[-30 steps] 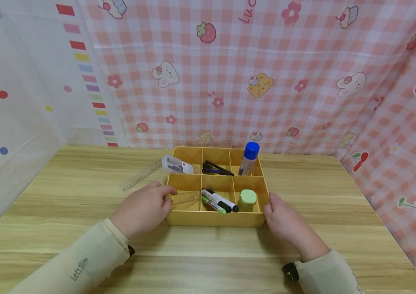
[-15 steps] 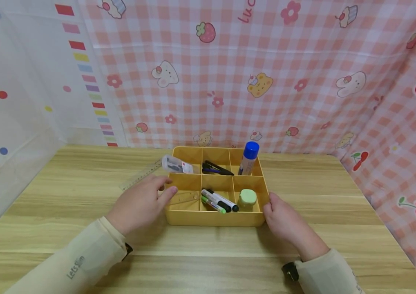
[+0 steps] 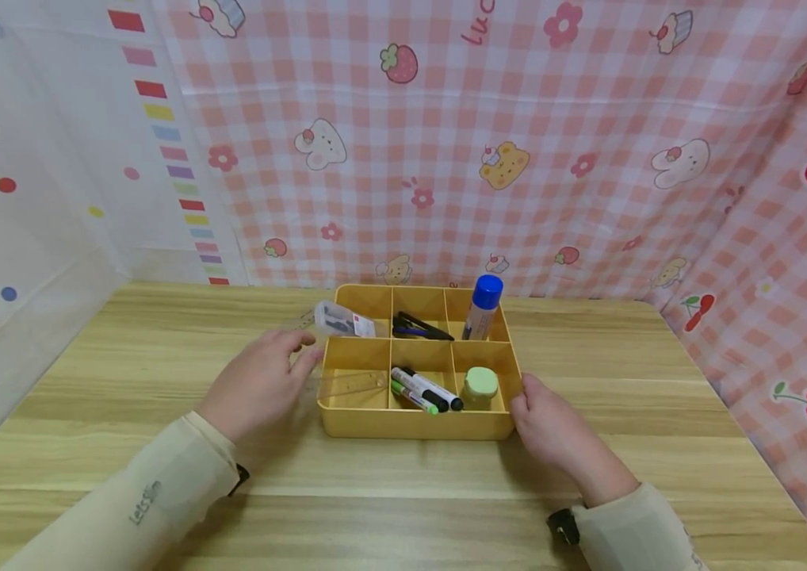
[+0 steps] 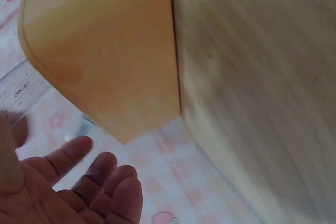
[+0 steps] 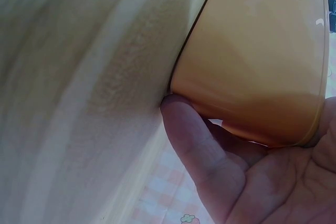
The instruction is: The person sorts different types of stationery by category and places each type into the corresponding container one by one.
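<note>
A yellow six-compartment desk organizer (image 3: 418, 426) sits on the table. My left hand (image 3: 261, 385) is just off its left side, fingers loosely bent and holding nothing. A clear ruler (image 3: 357, 385) lies in the front left compartment and juts out over the left rim; its printed end (image 4: 21, 90) shows past the rim in the left wrist view. My right hand (image 3: 553, 420) grips the organizer's right wall, thumb at the rim and fingers against the outside, as the right wrist view shows. A second clear ruler (image 3: 301, 320) lies on the table, mostly hidden behind my left hand.
A clear plastic case (image 3: 345, 319) leans out of the back left compartment. Black pens (image 3: 421, 327), a blue-capped glue stick (image 3: 483, 308), several markers (image 3: 425, 390) and a light green lidded container (image 3: 480, 383) fill other compartments. A patterned cloth (image 3: 403, 159) hangs behind the table.
My left hand has come away from the organizer's left side and moved left, its fingers loosening, now covering more of the ruler on the table. The right hand and organizer have stayed put.
</note>
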### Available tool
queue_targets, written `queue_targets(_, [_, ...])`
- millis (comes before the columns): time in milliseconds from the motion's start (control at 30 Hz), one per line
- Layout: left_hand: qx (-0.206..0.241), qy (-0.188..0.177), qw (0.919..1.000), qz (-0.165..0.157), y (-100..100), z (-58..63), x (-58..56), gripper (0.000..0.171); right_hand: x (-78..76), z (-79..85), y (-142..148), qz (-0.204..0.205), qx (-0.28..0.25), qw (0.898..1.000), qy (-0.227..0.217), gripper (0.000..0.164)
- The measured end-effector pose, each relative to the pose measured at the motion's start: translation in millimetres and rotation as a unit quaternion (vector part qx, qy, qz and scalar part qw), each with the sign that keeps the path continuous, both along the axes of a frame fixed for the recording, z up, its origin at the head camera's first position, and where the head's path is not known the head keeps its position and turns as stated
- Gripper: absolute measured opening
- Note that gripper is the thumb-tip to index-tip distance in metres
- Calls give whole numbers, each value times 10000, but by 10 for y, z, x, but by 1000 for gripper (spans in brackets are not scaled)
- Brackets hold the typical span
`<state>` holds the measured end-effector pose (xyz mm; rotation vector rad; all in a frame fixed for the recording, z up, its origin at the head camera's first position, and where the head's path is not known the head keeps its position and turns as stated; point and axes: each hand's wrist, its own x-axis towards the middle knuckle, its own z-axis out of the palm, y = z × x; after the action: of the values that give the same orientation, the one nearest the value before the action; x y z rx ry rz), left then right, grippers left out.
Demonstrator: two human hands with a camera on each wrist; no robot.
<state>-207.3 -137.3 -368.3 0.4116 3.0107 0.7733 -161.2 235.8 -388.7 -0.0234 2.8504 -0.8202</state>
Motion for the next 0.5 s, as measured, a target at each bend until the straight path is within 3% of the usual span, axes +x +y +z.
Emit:
queue_targets(167, [348, 10, 9993, -110, -92, 23, -46, 67, -1, 0, -4, 11, -13, 10000, 0, 50])
queue_targets(500, [48, -101, 9997, 197, -217, 26, -154, 62, 2, 11, -4, 13, 8, 10000, -30, 51])
